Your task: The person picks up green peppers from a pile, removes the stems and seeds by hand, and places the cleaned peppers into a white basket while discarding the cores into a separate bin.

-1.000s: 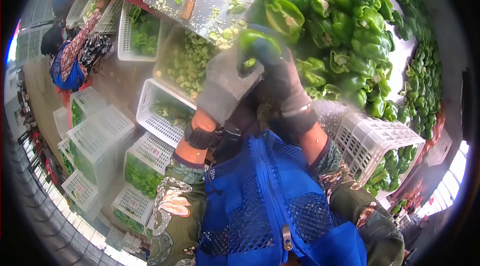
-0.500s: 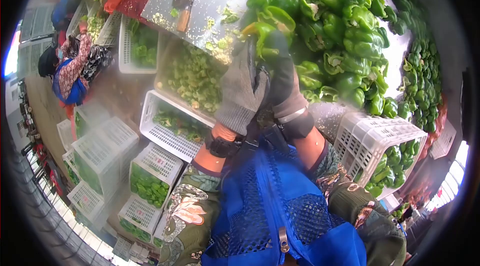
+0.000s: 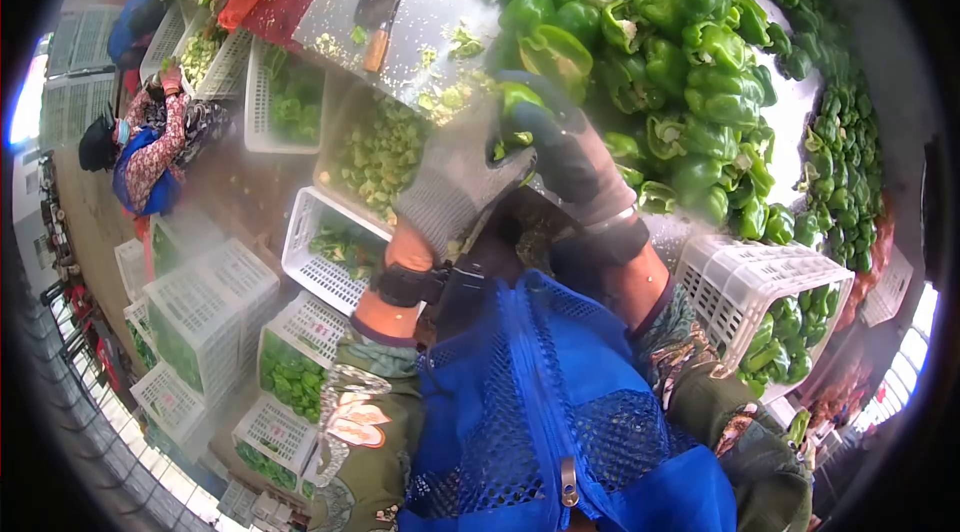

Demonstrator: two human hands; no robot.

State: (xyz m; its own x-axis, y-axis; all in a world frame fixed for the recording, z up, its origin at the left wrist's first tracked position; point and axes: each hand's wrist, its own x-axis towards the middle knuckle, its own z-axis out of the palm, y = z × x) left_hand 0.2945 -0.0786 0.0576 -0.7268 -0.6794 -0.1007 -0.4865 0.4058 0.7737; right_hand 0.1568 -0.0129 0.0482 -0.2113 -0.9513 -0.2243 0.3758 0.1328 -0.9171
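A green bell pepper (image 3: 516, 104) is between my two gloved hands, over the edge of the metal table (image 3: 335, 7). My left hand (image 3: 452, 177), in a grey knit glove, is closed on its lower left side. My right hand (image 3: 585, 160), in a dark-palmed glove, wraps its fingers over the pepper from the right. The glove fingers hide part of it. Just beyond lies a cut-open pepper half (image 3: 556, 57) at the edge of a large heap of green peppers (image 3: 690, 82). A cleaver (image 3: 378, 17) with a wooden handle rests on the table among scattered seeds.
Pepper cores fill a crate (image 3: 375, 157) under the table edge. Below it a white crate (image 3: 300, 232) holds green pieces. Stacked crates (image 3: 215, 297) stand at left, near a co-worker (image 3: 155, 137). A tilted crate (image 3: 745, 262) of peppers sits at right.
The hands have drawn apart slightly, the left one down and left, the right one to the right. An opened pepper half now lies on the heap, while a green pepper remains between the hands.
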